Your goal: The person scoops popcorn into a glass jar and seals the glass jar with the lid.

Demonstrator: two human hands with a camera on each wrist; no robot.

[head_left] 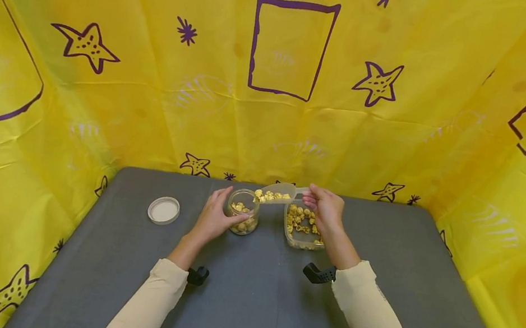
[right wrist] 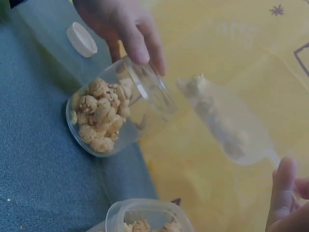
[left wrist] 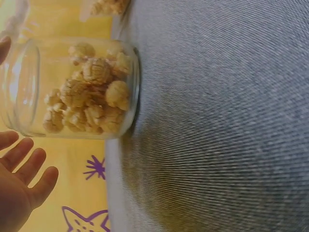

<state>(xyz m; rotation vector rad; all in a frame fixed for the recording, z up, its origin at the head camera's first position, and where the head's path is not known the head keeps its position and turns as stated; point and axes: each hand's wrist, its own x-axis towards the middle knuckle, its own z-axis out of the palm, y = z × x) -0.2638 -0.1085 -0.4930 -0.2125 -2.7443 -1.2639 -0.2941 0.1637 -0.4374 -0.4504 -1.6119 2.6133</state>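
Observation:
A glass jar (head_left: 245, 223) partly filled with caramel popcorn (left wrist: 91, 92) stands upright on the table. My left hand (head_left: 215, 215) grips it near the rim, thumb on the near side and fingers at the far side. In my right hand (head_left: 327, 207) is the handle of a translucent scoop (right wrist: 227, 121), pinched between thumb and fingers. Popcorn pieces lie in the scoop, whose tip is just above the jar's mouth on its right. Beneath the right hand sits a clear plastic container (head_left: 302, 244) with more popcorn, partly covered by that hand and wrist.
A white round lid (head_left: 163, 210) lies on the grey table (head_left: 246, 309) left of the jar. Behind and at both sides hangs a yellow cloth (head_left: 198, 120) with purple drawings. A dark wrist device (head_left: 319, 274) shows at each cuff.

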